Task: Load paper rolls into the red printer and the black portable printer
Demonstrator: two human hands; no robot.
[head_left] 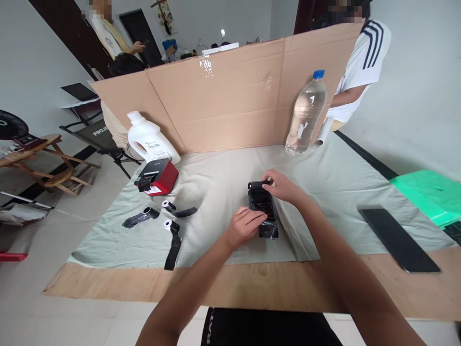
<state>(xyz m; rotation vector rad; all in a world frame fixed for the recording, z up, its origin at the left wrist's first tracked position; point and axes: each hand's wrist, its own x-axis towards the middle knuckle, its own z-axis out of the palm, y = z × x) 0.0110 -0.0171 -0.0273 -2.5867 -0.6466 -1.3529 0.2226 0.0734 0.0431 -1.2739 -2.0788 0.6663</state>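
A black handheld receipt printer [263, 202] lies on the cloth in front of me, apparently with its cover raised. My left hand [245, 226] grips its lower part, fingers closed over the left side and middle. At the far end, my right hand [283, 186] pinches the dark, roll-shaped cover part [255, 185]. My own fingers hide some of the printer's inside. To the left lie several partly unrolled rolls of black paper, among them a near roll [174, 240], a middle roll [180, 210] and a left roll [146, 216].
Behind the rolls are a red and black printer [162, 178] and a white jug [153, 137]. A water bottle [306, 117] stands against the cardboard screen [230, 105]. A phone [399, 240] lies at right, beside a green stool [430, 194]. Two people are beyond the screen.
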